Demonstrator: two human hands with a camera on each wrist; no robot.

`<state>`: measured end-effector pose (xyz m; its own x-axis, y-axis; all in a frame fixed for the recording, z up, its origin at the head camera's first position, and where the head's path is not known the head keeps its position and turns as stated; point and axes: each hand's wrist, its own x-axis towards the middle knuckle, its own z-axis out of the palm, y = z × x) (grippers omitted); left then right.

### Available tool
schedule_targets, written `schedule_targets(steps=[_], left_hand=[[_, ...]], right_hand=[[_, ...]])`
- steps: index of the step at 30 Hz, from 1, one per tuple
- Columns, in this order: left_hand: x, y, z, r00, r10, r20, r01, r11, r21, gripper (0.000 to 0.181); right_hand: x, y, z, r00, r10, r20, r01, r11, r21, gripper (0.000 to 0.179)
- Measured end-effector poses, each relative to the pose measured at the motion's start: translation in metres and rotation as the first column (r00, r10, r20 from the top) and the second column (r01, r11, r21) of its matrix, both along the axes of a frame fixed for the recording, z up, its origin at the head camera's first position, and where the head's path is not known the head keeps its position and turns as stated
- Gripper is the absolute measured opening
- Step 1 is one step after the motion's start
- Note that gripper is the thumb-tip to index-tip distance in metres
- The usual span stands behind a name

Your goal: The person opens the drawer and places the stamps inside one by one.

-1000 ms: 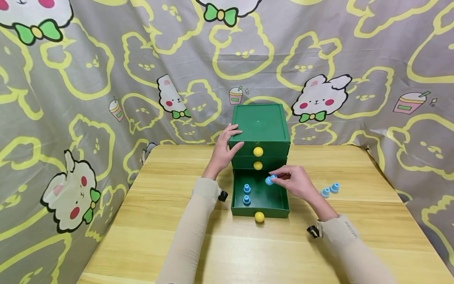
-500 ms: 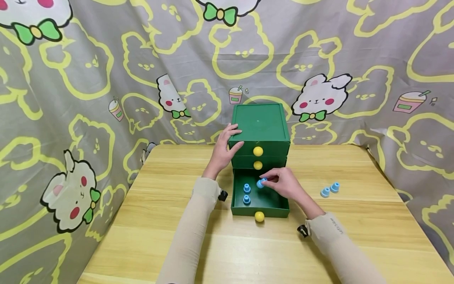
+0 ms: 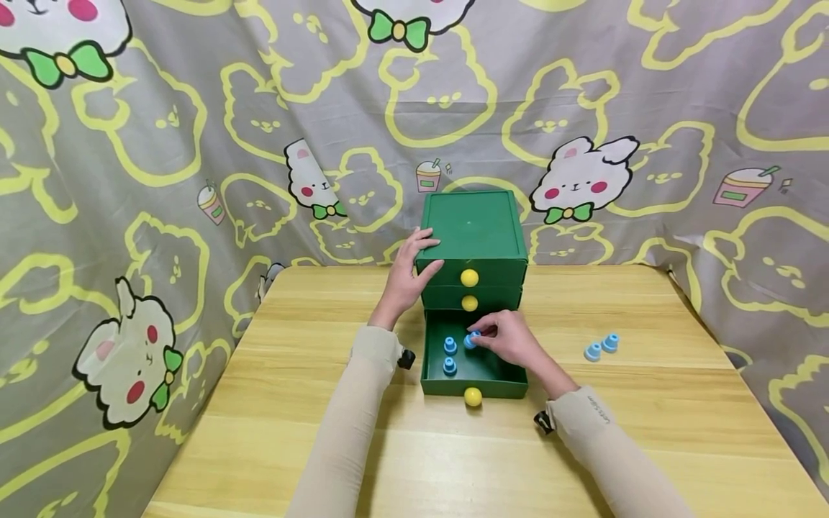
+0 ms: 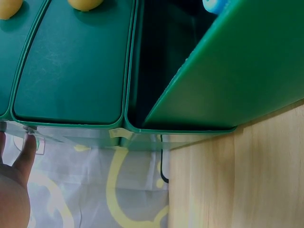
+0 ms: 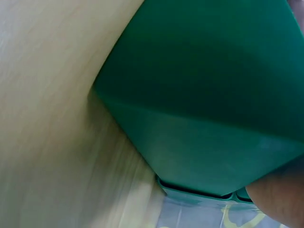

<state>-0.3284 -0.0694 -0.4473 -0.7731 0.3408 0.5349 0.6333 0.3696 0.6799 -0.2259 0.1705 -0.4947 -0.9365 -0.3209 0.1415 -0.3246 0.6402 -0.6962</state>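
A green drawer cabinet point(image 3: 476, 223) stands on the table with its bottom drawer point(image 3: 495, 368) pulled out. My left hand point(image 3: 404, 279) rests against the cabinet's upper left side, fingers extended and thumb near the front edge. Inside the drawer, my right hand point(image 3: 510, 338) pinches a small blue stepped plastic piece point(image 3: 470, 341) between thumb and fingers; they partly cover it. Two matching blue pieces, a rear one point(image 3: 450, 346) and a front one point(image 3: 450, 366), stand upright in the drawer's left part. In the right wrist view the drawer's outer wall point(image 5: 204, 147) fills much of the frame.
Two more blue pieces, one nearer point(image 3: 592, 352) and one farther point(image 3: 610, 342), stand on the wooden table point(image 3: 272, 403) right of the drawer. Yellow ball knobs, such as the bottom drawer's knob point(image 3: 473, 397), stick out in front. A patterned curtain point(image 3: 363, 93) hangs behind.
My right hand has moved left and slightly down inside the drawer with the blue piece, bringing it beside the two standing there. My left hand has stayed on the cabinet.
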Motion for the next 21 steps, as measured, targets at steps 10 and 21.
schedule_targets(steps=[10,21], left_hand=[[0.0,0.0,0.001,1.0,0.002,-0.001,-0.002,1.0,-0.011,0.046],[0.0,0.0,-0.001,1.0,0.01,-0.01,-0.01,1.0,-0.008,0.046]], right_hand=[[-0.004,-0.004,-0.008,1.0,0.01,0.008,-0.011,1.0,0.028,0.015],[-0.006,-0.008,-0.014,0.999,0.035,-0.005,-0.034,0.997,0.074,0.014]])
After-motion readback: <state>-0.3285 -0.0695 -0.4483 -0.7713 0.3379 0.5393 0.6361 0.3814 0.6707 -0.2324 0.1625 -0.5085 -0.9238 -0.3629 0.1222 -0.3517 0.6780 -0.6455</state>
